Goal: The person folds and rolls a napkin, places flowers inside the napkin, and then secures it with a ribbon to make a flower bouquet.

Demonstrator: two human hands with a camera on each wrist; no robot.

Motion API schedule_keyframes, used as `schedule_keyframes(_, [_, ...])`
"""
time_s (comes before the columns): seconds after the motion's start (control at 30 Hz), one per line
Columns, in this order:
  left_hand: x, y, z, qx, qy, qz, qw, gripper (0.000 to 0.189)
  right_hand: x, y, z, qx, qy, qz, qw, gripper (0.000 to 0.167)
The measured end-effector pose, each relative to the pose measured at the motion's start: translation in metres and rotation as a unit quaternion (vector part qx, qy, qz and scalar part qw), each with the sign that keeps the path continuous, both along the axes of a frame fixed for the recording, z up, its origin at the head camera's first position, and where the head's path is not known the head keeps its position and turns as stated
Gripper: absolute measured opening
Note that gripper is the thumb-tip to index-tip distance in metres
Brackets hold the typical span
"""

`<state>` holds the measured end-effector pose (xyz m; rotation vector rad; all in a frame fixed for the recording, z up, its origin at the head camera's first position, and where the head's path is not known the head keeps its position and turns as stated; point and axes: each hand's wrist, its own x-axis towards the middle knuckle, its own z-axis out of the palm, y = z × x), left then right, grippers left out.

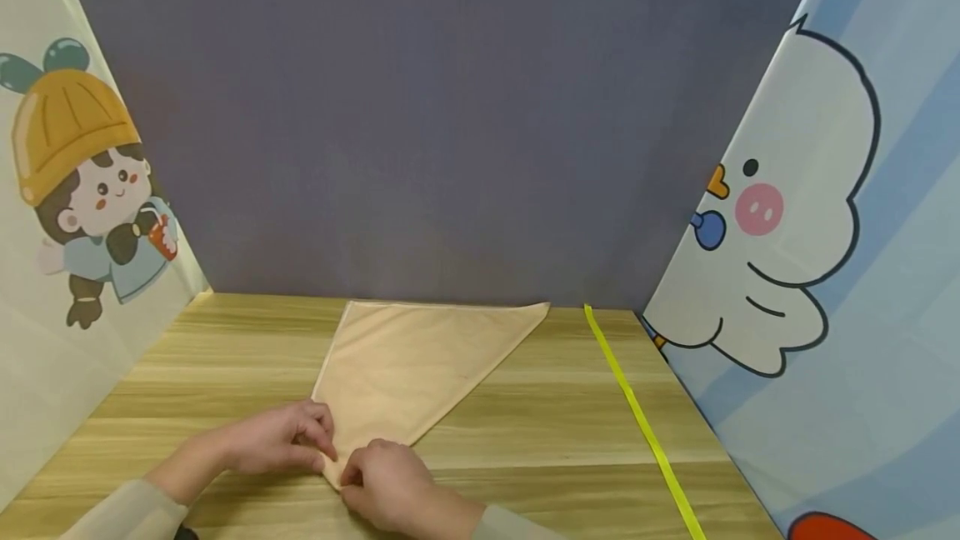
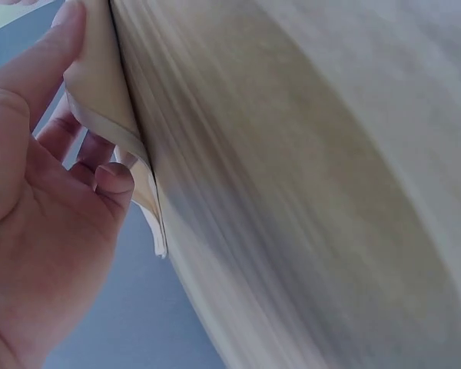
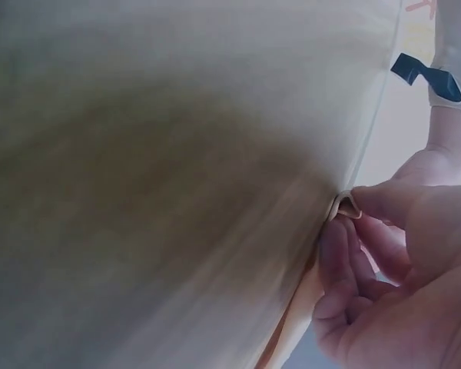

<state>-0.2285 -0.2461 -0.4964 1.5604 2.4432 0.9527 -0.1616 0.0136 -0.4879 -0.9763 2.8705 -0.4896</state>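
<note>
A peach-coloured cloth (image 1: 420, 365), folded to a triangle, lies on the wooden table with its narrow corner towards me in the head view. My left hand (image 1: 281, 437) pinches its left edge close to that corner. Just right of it, my right hand (image 1: 390, 477) pinches the near corner between thumb and fingers. In the left wrist view the cloth (image 2: 100, 73) is lifted and curved beside my left hand (image 2: 50, 184), thumb on one side and fingers on the other. The right wrist view has a small fold of cloth (image 3: 346, 205) between the thumb and fingers of my right hand (image 3: 407, 269).
A yellow strip (image 1: 637, 415) runs front to back along the right of the wood-grain table (image 1: 540, 457). Behind stands a dark grey panel (image 1: 450, 123). Printed cartoon panels flank both sides, a child on the left (image 1: 101, 190) and a white bird (image 1: 802, 173) on the right.
</note>
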Motion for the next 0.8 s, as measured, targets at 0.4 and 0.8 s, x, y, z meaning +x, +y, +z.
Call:
schedule_keyframes(0.4, [-0.0024, 0.0054, 0.0002, 0.018, -0.117, 0.043, 0.9920, 0.003, 0.0006, 0.0025, -0.0003, -0.065, -0.021, -0.018, 0.9975, 0.007])
schedule_keyframes(0.8, [-0.0025, 0.0094, -0.0010, 0.017, -0.013, 0.065, 0.9977, 0.013, -0.0017, 0.0031, 0.0007, -0.047, -0.013, -0.032, 0.9983, 0.009])
